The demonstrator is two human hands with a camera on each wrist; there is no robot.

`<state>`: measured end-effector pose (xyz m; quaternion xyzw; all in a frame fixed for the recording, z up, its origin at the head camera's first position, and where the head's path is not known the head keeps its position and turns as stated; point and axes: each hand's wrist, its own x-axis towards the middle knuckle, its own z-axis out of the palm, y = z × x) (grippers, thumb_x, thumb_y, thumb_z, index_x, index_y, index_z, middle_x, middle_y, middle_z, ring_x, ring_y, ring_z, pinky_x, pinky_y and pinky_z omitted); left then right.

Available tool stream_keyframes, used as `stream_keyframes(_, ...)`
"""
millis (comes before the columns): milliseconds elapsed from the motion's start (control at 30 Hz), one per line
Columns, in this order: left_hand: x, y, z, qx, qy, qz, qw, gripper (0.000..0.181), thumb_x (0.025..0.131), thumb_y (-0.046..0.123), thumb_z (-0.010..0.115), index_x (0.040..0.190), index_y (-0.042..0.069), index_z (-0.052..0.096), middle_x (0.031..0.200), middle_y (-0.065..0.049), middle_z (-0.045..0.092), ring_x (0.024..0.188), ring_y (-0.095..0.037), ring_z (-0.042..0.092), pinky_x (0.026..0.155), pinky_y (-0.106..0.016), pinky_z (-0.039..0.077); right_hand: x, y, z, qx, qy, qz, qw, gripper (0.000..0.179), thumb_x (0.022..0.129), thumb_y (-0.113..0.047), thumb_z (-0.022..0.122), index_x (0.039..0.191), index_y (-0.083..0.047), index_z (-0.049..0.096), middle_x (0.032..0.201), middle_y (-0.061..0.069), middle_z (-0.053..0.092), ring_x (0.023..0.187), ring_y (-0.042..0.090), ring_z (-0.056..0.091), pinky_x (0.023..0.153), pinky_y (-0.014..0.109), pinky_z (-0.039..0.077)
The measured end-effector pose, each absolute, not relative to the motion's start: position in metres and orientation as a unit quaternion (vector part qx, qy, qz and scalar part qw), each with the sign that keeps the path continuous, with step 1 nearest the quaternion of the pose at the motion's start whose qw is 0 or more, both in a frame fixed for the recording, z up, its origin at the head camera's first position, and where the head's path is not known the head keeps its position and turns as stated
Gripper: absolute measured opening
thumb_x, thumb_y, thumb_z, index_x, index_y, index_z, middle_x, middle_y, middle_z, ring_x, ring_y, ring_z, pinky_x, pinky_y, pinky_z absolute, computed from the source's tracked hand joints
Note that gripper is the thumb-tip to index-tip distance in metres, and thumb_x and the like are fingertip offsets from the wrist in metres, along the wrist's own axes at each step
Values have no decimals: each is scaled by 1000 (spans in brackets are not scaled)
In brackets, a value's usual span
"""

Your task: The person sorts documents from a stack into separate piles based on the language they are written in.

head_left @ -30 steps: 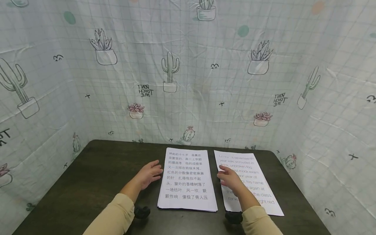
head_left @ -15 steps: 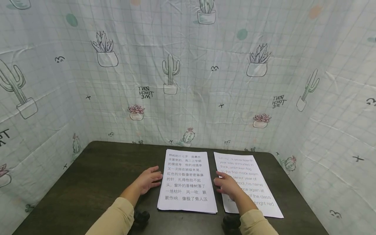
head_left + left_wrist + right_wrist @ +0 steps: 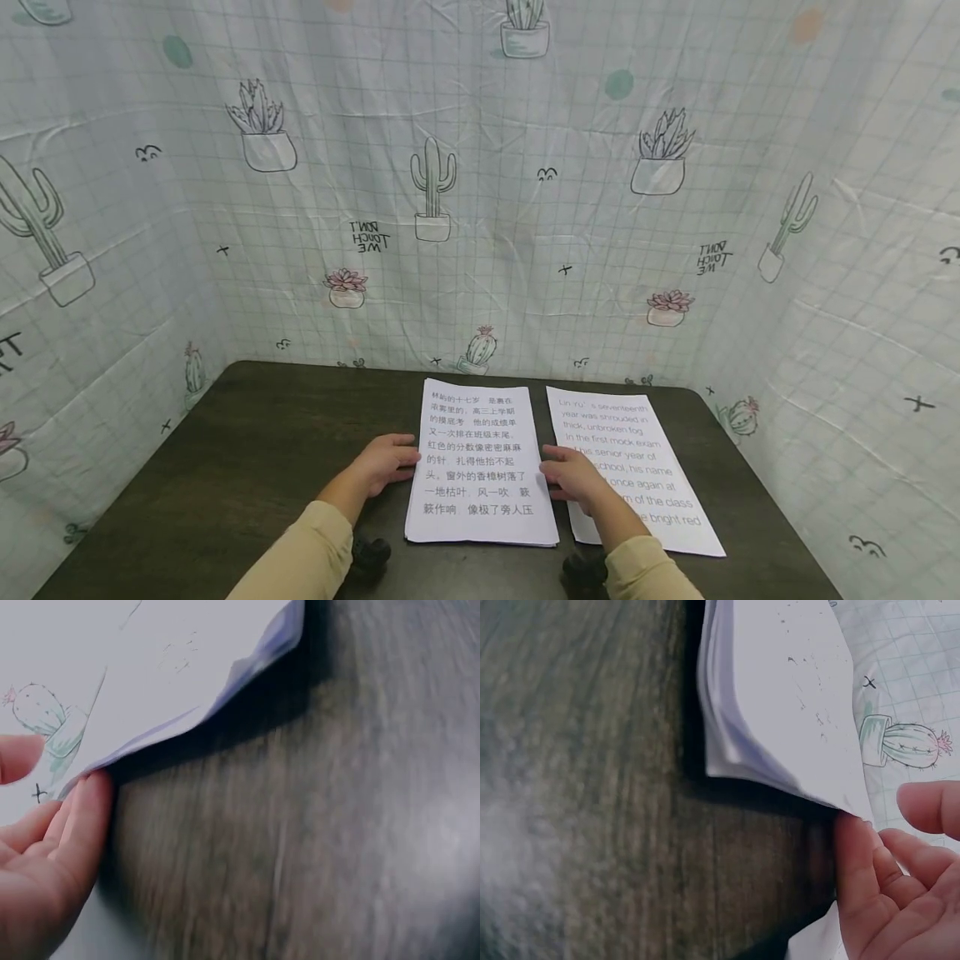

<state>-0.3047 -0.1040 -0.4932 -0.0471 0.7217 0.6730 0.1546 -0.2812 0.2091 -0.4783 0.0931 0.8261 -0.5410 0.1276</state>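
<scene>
A stack of white paper printed with large Chinese characters lies on the dark table. My left hand is at its left edge, fingers extended and tips touching the paper's side, thumb held apart. At the right edge is my right hand, with its fingers likewise against the stack and the thumb apart. Both wrist views show several layered sheets, their edges slightly spread and wavy. Part of a second printed paper, in English, is hidden under my right hand and forearm.
The dark wooden table has rounded far corners. Behind it and along both sides hangs a white curtain with a grid and cactus print. Black wrist devices sit beneath both forearms.
Both hands have moved inward to the sides of the Chinese-printed stack. My right hand has shifted left off part of the English paper, uncovering more of its text.
</scene>
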Motion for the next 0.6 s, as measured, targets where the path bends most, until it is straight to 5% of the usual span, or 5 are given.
stream_keyframes(233, -305, -94, -497, -72, 768, 629, 94, 50, 84, 0, 69, 129, -14, 53, 113, -27, 66, 87, -22, 69, 82, -38, 59, -281, 208, -479, 84, 834, -531, 127, 50, 94, -6, 53, 141, 6, 45, 133, 31, 56, 116, 40, 60, 86, 46, 57)
stream_keyframes(600, -303, -89, -499, -95, 781, 615, 46, 35, 81, -1, 72, 114, -12, 64, 99, -23, 69, 73, -14, 66, 68, -30, 59, -280, 208, -480, 81, 832, -536, 120, 49, 93, -5, 54, 140, 6, 46, 131, 29, 58, 111, 36, 63, 84, 45, 58)
